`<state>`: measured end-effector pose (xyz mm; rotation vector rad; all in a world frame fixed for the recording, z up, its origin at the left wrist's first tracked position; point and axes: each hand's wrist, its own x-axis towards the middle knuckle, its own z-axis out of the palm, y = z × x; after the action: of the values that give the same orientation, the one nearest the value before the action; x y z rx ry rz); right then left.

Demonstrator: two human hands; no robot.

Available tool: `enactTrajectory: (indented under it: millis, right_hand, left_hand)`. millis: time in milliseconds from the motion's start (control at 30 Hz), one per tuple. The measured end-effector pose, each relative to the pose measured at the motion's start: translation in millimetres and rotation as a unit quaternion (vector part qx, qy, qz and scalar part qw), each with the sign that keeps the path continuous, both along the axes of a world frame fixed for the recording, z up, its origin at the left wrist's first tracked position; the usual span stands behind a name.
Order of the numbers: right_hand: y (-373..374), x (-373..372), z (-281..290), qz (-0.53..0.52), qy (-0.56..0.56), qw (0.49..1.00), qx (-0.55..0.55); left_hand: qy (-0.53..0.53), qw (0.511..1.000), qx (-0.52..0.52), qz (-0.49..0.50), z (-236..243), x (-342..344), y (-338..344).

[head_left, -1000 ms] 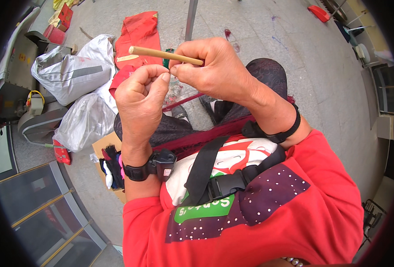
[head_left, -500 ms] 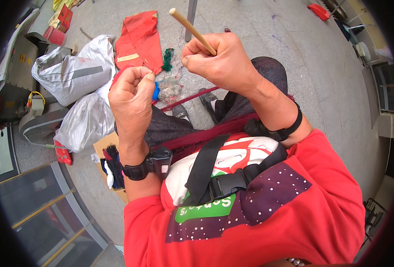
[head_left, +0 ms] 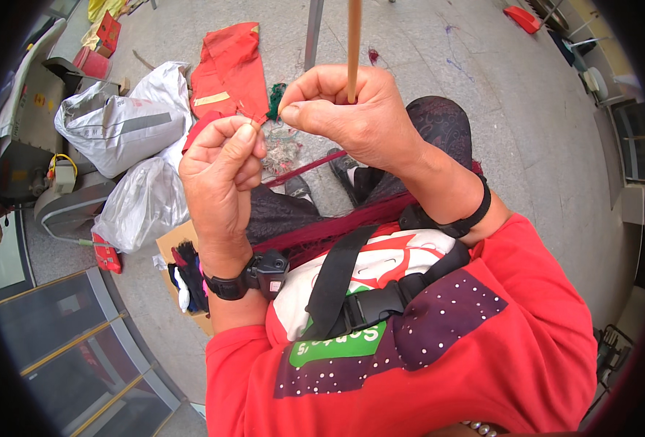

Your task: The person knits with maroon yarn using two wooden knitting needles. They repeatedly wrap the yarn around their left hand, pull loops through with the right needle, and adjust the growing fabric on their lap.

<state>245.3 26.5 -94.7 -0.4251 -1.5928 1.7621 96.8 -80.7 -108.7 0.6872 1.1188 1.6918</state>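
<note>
In my right hand (head_left: 355,109), closed in a fist, is a thin wooden stick (head_left: 354,44) that stands up out of the grip. Thumb and forefinger of that hand are pressed together at the tip. Close to its left, my left hand (head_left: 224,164) pinches something too fine to make out, perhaps a reddish thread. A small gap separates the two pinches. Just past the left fingers shows a bit of red fabric (head_left: 200,130); whether the hand holds it I cannot tell. Dark red netted material (head_left: 330,227) lies across my lap.
A red cloth (head_left: 229,62) lies on the floor ahead, near green yarn (head_left: 276,99) and a tangle of loose threads (head_left: 282,151). White sacks (head_left: 122,124) stand to the left. Cardboard with dark yarn bundles (head_left: 184,247) sits beside my left forearm. A grey metal post (head_left: 313,36) rises ahead.
My right hand has come down and left, nearer my left hand, and the stick has swung from leaning left to nearly upright. My left hand's fingers remain pinched.
</note>
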Motion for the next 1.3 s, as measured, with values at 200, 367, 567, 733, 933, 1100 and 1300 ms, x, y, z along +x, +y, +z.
enactTrajectory:
  millis: [200, 367, 567, 733, 933, 1100, 1300]
  right_hand:
    - [-18.9, 40.6, 69.0, 0.192, 0.144, 0.969, -0.066]
    - [-13.9, 41.8, 89.4, 0.248, 0.205, 0.947, -0.001]
    - [10.4, 24.5, 61.9, 0.120, 0.139, 0.983, 0.024]
    - [14.9, -5.3, 27.2, 0.023, 0.002, 0.996, 0.089]
    - [5.0, -15.1, -8.0, -0.076, -0.059, 0.917, 0.388]
    - [4.4, -18.9, -20.2, -0.141, -0.063, 0.833, 0.532]
    - [2.1, -13.5, -20.3, -0.098, -0.094, 0.894, 0.427]
  left_hand:
    - [0.038, 0.998, -0.006, 0.055, 2.8, -10.4, -5.3]
    - [0.070, 0.994, 0.002, 0.083, 10.1, -10.9, -10.4]
    - [0.108, 0.990, -0.027, 0.086, 15.0, -8.8, -15.8]
    - [0.019, 0.996, 0.045, 0.069, 22.3, -9.1, -2.2]
    - [0.050, 0.994, 0.036, 0.096, 11.8, 10.2, 14.8]
    - [0.166, 0.980, 0.019, 0.106, -4.5, 17.3, 23.8]
    - [0.174, 0.980, 0.017, 0.095, -8.6, 12.0, 17.3]
